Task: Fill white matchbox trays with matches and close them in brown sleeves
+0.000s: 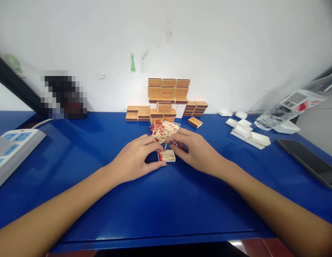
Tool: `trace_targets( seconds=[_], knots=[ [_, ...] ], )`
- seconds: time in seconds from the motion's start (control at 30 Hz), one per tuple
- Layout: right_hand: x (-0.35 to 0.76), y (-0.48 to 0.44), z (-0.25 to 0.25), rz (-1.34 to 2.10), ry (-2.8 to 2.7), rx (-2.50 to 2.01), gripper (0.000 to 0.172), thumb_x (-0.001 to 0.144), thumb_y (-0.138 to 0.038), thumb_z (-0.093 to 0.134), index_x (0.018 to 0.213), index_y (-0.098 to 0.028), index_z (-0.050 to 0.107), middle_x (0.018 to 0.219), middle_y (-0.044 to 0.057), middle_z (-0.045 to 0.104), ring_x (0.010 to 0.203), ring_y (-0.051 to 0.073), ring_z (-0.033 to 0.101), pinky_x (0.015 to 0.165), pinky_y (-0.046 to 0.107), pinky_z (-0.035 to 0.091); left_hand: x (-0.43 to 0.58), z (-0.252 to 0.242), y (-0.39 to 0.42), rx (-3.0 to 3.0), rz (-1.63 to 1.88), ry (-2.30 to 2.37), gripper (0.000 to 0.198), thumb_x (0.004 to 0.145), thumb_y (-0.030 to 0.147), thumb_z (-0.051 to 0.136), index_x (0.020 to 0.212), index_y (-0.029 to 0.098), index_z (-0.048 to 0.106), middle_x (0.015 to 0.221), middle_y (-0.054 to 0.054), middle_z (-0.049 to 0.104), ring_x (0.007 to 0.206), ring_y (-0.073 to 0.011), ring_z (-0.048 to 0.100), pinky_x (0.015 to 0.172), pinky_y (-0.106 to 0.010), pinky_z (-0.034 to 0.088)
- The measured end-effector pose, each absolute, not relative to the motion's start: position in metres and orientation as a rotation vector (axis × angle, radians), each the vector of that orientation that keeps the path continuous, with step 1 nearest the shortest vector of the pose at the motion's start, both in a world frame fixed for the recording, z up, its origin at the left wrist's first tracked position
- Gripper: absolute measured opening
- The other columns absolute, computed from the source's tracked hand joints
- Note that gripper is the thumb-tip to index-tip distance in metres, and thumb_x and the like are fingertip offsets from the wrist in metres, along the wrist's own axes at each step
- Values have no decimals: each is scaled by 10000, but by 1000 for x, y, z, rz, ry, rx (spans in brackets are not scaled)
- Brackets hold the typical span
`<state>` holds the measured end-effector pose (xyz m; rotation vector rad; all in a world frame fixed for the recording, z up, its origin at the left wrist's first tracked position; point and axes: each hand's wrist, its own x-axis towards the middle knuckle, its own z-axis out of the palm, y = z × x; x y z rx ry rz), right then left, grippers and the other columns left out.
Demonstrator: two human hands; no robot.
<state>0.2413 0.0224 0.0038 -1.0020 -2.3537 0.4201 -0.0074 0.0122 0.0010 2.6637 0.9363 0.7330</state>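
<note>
The match-filled tray (pixel 167 156) lay just in front of the loose match pile (pixel 164 129). The left hand (pixel 136 160), palm down, pinched the tray's left end between thumb and curled fingers. The right hand (pixel 195 150) clamped its right end likewise.

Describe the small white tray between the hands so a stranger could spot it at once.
On the blue table, look just on the near side of the pile of loose matches, between the left hand and the right hand. The white tray lies there, fingers of both hands at its edges. Unlike the empty white trays far to the right, it holds red-tipped matches.
</note>
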Motion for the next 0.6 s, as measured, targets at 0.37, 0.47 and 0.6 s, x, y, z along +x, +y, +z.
trace_targets(
  seconds=[0.37, 0.47, 0.6],
  knots=[
    [239, 42, 14, 432, -2615, -974, 196, 1026, -115, 566, 1044, -202, 741, 982, 59, 594, 914, 203, 590, 812, 326, 455, -5, 2, 11, 2638, 716, 935, 202, 960, 391, 756, 1046, 217, 698, 1062, -51, 691, 991, -234, 629, 892, -392, 529],
    [241, 43, 11, 397, -2610, -1005, 135, 1014, -112, 597, 999, -177, 715, 972, 55, 602, 904, 200, 587, 794, 321, 446, -5, 2, 11, 2631, 727, 937, 221, 963, 420, 750, 1048, 220, 711, 1053, -54, 690, 988, -237, 632, 891, -394, 532],
    [245, 38, 14, 390, -2616, -1043, 139, 1032, -126, 564, 949, -168, 667, 981, 58, 609, 866, 184, 579, 767, 315, 435, -4, 5, 10, 2631, 761, 970, 200, 1018, 406, 665, 1030, 212, 716, 1020, -58, 694, 963, -233, 631, 881, -393, 527]
  ],
)
